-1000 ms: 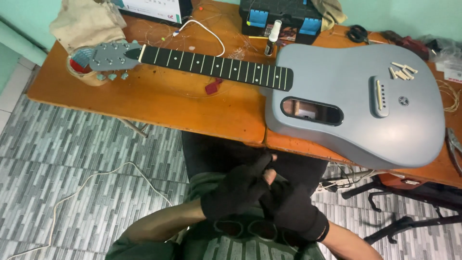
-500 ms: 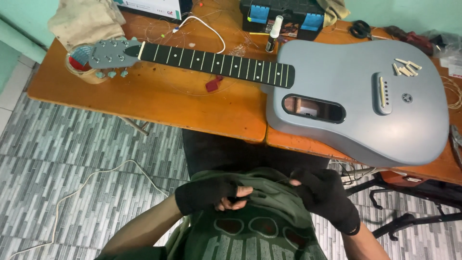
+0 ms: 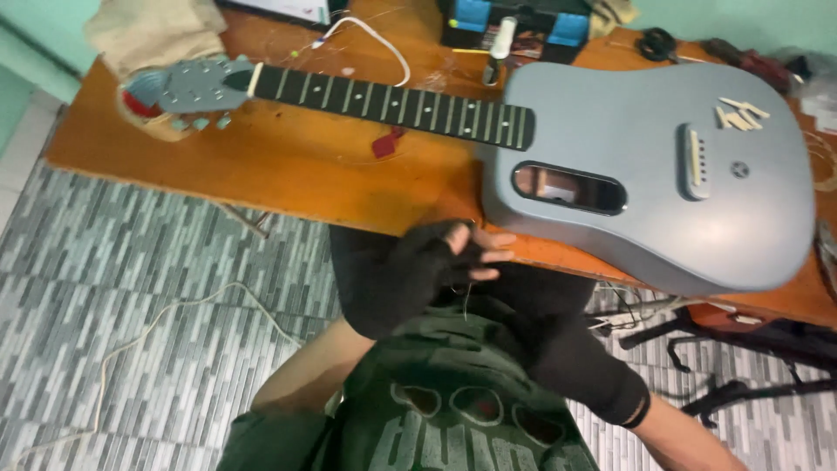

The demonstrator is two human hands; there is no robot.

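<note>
A person sits at an orange wooden table [image 3: 288, 170], looking down at their own lap and hands. The left hand [image 3: 432, 266], in a black fingerless glove, is raised just below the table's near edge, its bare fingertips [image 3: 493, 255] curled loosely inward; a thin wire [image 3: 466, 301] hangs down from under that hand, but the picture is too blurred to tell whether the fingers actually pinch it. The right hand [image 3: 558, 336] is also gloved in black and lies lower, over the dark clothing in the lap, with the glove cuff at the wrist; its fingers are lost against the dark cloth, so I cannot tell whether it is closed or holds anything. Both hands are close together, in front of the chest of a green printed shirt [image 3: 453, 410]. On the table, just beyond the hands, lies a grey guitar [image 3: 645, 166] flat on its back, body to the right and hanging slightly over the near edge, neck stretching left to the headstock [image 3: 196, 85]. It has no strings on it. A few pale pegs [image 3: 739, 113] lie loose on the guitar's top near the bridge. A small red pick [image 3: 385, 144] sits on the table below the neck. A white cord [image 3: 148, 327] trails across the tiled floor to the left.
</note>
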